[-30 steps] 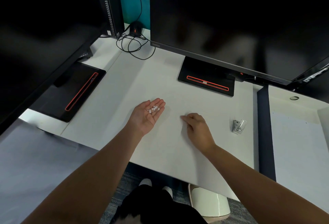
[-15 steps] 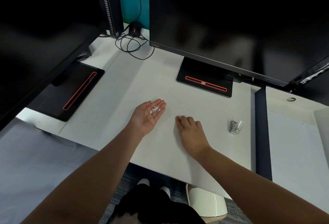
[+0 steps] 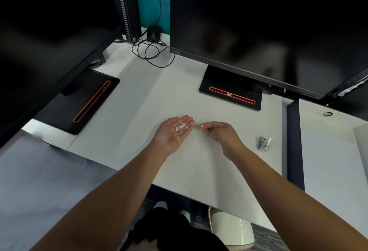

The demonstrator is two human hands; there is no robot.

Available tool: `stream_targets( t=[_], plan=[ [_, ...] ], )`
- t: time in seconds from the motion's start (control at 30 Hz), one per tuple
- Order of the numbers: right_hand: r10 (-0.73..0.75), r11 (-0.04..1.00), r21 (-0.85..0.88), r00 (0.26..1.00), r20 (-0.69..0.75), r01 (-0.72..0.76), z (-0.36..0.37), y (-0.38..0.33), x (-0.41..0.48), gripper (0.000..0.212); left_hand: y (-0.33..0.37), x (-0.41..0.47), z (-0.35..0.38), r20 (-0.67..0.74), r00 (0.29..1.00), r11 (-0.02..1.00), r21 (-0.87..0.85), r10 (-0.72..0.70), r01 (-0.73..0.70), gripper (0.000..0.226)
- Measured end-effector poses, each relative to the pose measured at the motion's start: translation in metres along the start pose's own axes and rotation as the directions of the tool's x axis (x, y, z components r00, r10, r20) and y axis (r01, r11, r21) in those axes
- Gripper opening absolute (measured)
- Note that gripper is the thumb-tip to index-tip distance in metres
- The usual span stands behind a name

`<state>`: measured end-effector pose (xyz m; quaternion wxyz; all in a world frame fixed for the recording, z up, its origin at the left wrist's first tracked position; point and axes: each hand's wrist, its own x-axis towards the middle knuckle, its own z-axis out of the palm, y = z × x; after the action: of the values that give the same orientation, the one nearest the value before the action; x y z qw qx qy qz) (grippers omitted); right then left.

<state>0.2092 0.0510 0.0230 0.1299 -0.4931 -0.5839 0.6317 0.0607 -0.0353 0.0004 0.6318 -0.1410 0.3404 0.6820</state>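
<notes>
Gathering tablets [image 3: 181,126] above the desk's [image 3: 139,111] middle
The right hand [image 3: 221,133] is pinching a single tablet [image 3: 201,125] beside the left hand [image 3: 173,133], lying open and cradling the rest; any tilt is risking a spill toward the front edge.

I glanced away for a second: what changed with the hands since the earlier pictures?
The right hand rose off the desk, pinching one small white pill in its fingertips, and moved toward the left hand. The left hand stays palm up with its pile of pills; the clear container has not moved.
</notes>
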Motion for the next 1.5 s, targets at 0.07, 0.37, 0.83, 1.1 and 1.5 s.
stream_targets(
  t=[0.07,0.37,0.83,1.1,1.5],
  plan=[
    [-0.024,1.000,0.000,1.000,0.017,0.024,0.004,-0.012,-0.005,0.023,-0.004,0.001,0.002,0.002,1.000,1.000,0.004,-0.009,0.009,0.031],
    [-0.323,0.832,-0.503,0.942,-0.094,0.235,0.027,-0.013,0.006,0.015,-0.015,0.001,0.012,0.008,1.000,0.997,0.077,-0.027,0.027,0.031],
    [-0.422,0.701,-0.644,0.906,-0.030,0.305,-0.004,0.033,0.010,0.039,0.004,0.002,0.004,-0.006,1.000,1.000,0.030,0.004,-0.004,0.030],
    [-0.587,0.412,-0.811,0.802,0.114,0.416,-0.008,0.069,-0.002,0.058,0.016,0.003,-0.001,-0.022,0.998,0.998,-0.032,0.055,-0.056,0.029],
    [-0.589,0.038,-0.951,0.776,0.226,0.306,0.009,0.064,-0.009,0.070,0.011,0.006,-0.002,-0.028,0.998,0.997,-0.057,0.055,-0.056,0.029]
  ],
)
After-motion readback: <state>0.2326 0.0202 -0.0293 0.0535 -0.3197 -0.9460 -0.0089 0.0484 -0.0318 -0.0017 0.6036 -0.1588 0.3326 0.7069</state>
